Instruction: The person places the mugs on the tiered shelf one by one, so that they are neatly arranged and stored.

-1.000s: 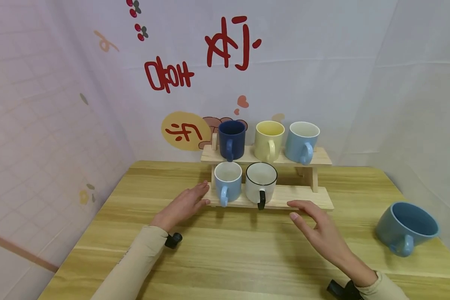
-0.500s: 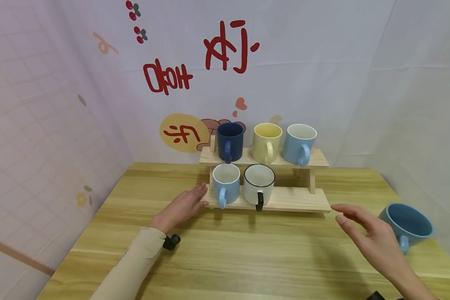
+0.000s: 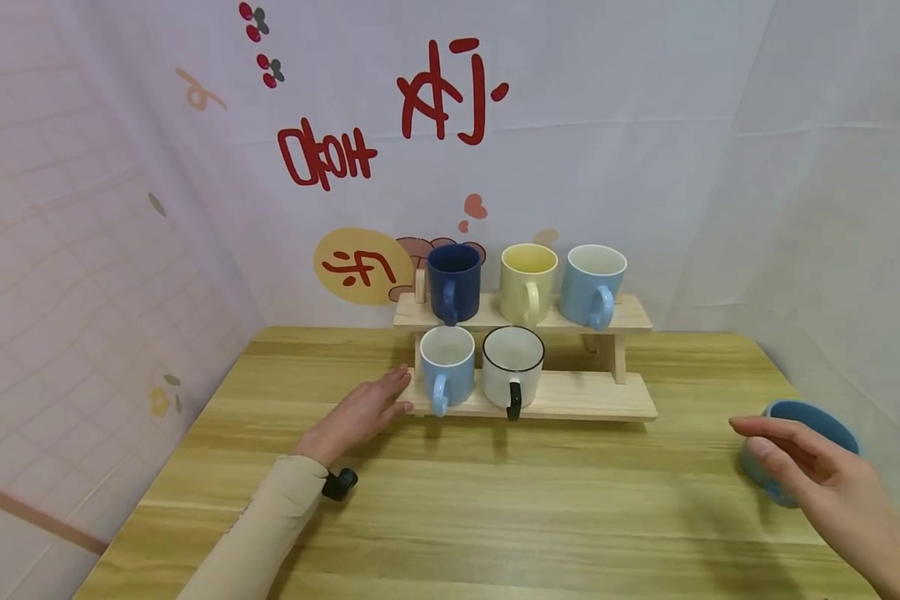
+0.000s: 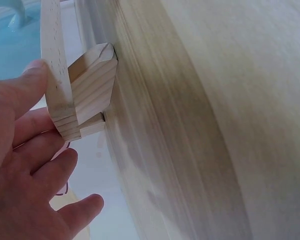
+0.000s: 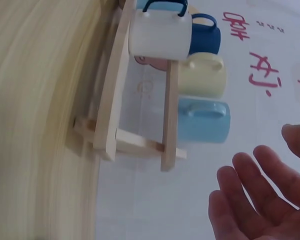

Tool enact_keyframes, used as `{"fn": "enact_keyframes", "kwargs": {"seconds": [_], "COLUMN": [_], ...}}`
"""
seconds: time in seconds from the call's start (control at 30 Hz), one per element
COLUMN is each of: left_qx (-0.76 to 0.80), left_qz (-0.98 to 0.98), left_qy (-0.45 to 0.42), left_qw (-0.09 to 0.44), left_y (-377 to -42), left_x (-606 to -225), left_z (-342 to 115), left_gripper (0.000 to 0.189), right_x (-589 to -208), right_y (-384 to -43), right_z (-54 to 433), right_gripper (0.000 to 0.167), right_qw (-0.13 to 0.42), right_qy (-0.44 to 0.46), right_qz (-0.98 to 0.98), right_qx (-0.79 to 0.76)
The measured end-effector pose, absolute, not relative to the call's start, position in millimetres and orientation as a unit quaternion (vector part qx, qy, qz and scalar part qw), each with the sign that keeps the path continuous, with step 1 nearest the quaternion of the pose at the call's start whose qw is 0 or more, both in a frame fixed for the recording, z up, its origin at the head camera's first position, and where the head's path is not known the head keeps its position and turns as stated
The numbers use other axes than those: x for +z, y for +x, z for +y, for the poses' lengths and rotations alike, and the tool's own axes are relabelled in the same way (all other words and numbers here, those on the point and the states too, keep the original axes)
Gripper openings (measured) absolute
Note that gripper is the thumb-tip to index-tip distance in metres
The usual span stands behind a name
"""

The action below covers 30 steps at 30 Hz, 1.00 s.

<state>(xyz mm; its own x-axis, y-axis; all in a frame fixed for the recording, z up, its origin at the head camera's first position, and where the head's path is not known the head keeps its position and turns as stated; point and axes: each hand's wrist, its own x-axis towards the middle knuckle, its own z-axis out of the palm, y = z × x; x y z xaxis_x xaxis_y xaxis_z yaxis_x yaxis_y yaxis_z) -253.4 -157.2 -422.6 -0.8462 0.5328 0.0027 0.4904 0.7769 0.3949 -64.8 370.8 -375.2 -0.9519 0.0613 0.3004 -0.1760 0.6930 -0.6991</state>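
Note:
My left hand (image 3: 362,412) holds the left end of the lower board of a two-tier wooden shelf stand (image 3: 592,396). In the left wrist view, the thumb lies against the board's edge and some fingers pass behind its end. My right hand (image 3: 832,483) is at the right, in front of a large grey-blue mug (image 3: 817,417), partly hiding it. Its fingers are loosely bent with nothing between them; whether it touches the mug cannot be told. On the lower tier stand a light blue mug (image 3: 450,367) and a white mug with black rim and handle (image 3: 512,375).
The upper tier carries a dark blue mug (image 3: 453,283), a yellow mug (image 3: 527,285) and a light blue mug with a white inside (image 3: 592,287). Everything stands on a wood-grain table (image 3: 495,508). A white printed cloth (image 3: 607,167) hangs behind and at the sides.
My right hand has moved right, from the front of the lower tier to the grey-blue mug. The left hand stays at the stand's end. The head view shifts slightly.

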Motion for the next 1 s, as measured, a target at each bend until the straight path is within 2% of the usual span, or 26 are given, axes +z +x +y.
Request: {"fn": "enact_keyframes", "kwargs": {"seconds": [0.23, 0.7, 0.83, 1.0], "left_qx": [0.196, 0.192, 0.195, 0.19], "left_qz": [0.939, 0.942, 0.94, 0.941], "left_qy": [0.277, 0.272, 0.275, 0.276], "left_qw": [0.052, 0.05, 0.051, 0.051], "left_y": [-254, -254, -254, -254], "left_x": [-424, -422, -421, -421], "left_z": [-157, -159, -159, -159], "left_gripper": [0.061, 0.061, 0.061, 0.061], "right_x": [-385, -415, -430, -454], "right_y": [-58, -46, -42, -42], "right_z": [400, 448, 465, 496], "right_gripper": [0.035, 0.034, 0.044, 0.06], "right_qw": [0.131, 0.205, 0.218, 0.172], "right_qy": [0.0, 0.046, 0.055, 0.111], "right_qz": [-0.912, -0.872, -0.843, -0.74], "right_qx": [0.39, 0.443, 0.488, 0.64]}}
